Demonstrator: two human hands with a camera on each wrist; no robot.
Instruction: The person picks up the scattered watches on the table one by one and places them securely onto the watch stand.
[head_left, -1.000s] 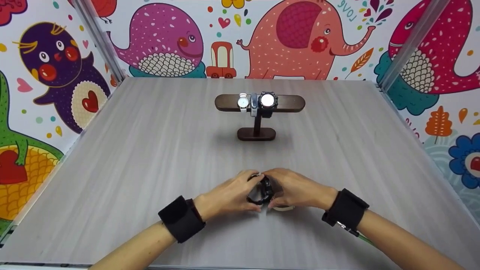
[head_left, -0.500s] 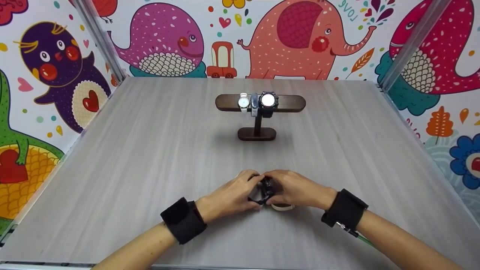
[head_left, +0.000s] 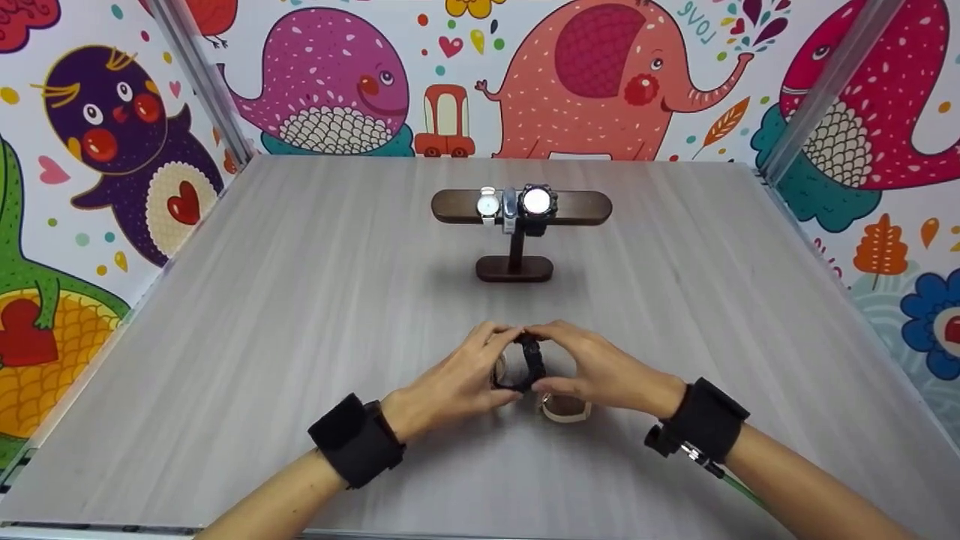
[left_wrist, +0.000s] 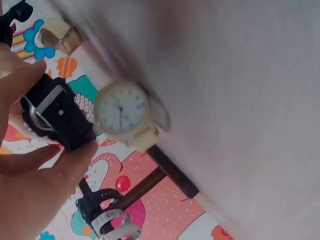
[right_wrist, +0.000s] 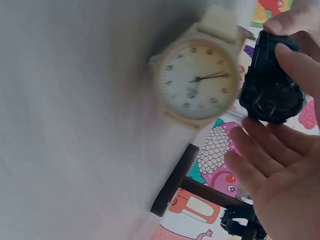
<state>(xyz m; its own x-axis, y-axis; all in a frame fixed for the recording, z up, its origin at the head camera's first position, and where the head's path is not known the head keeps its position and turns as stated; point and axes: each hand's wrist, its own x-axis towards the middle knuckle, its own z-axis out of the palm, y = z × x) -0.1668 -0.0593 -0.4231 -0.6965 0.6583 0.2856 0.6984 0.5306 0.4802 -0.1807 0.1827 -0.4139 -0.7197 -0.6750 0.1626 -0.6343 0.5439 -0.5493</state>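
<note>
Between both hands, a black wristwatch (head_left: 533, 361) with its band in a loop is held over the table. My left hand (head_left: 451, 381) pinches it from the left, fingertips at the top and thumb below. From the other side, my right hand (head_left: 607, 366) grips it with fingertips and thumb. In the left wrist view, the band's buckle side of the black watch (left_wrist: 62, 112) faces the camera. A cream watch (head_left: 567, 417) lies under my right hand. The left wrist view shows one cream watch (left_wrist: 121, 107) close by, dial visible, and a second cream watch (left_wrist: 52, 34) farther off.
Farther back on the table stands a dark wooden watch stand (head_left: 448, 206). On its bar hang a white watch (head_left: 487, 203), a slim silver-grey band (head_left: 509, 202) and a black watch with a bright face (head_left: 536, 201). Cartoon-printed walls (head_left: 450, 67) enclose the table.
Both hands have moved slightly away from the body with the black watch. The right hand's fingers have spread wider, and more of the cream watch beneath it shows.
</note>
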